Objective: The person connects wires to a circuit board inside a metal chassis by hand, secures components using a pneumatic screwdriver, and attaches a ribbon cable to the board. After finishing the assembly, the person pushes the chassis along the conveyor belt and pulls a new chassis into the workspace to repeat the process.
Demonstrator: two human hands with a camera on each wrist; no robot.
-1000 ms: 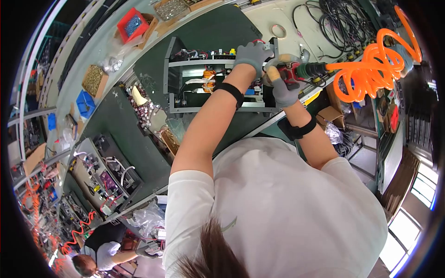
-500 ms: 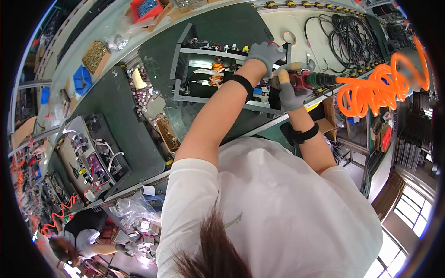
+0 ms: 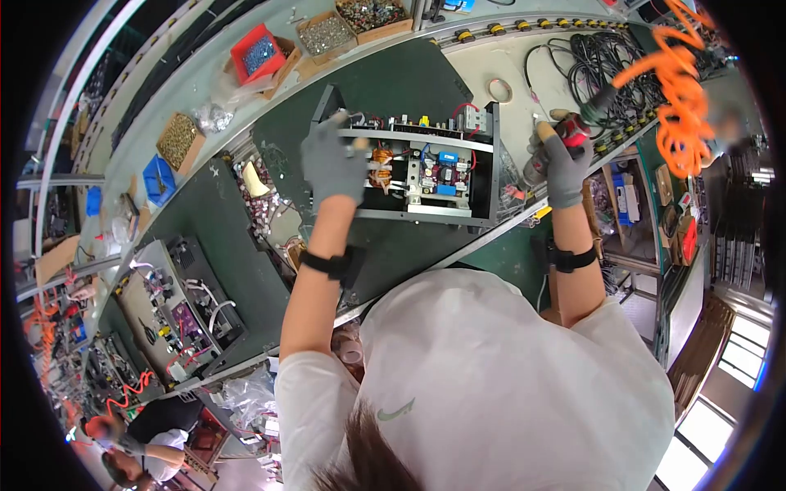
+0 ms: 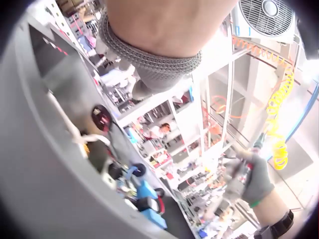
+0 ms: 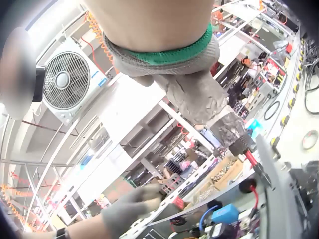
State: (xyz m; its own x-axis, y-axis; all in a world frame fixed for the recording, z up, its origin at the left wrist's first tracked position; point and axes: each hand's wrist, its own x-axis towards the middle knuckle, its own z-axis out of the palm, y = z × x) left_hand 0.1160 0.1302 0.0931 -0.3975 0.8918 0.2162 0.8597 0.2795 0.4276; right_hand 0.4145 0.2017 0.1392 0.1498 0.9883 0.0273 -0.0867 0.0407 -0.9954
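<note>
And the chassis (image 3: pixel 434 140) lies lengthwise between the left hand (image 3: pixel 336 168), nearer and loose-fingered over one end, and the right hand (image 3: pixel 565 170), wrapped round the driver (image 3: pixel 572 131) just beyond the other!

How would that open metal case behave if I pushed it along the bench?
The metal case should stay stiff, given its framed sides. It would probably slide rather than tip, given its broad footprint. The exposed orange coil might get knocked, since no cover shields it.

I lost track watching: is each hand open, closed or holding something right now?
Left hand: open, by the metal case.
Right hand: holding a red power screwdriver.
</note>
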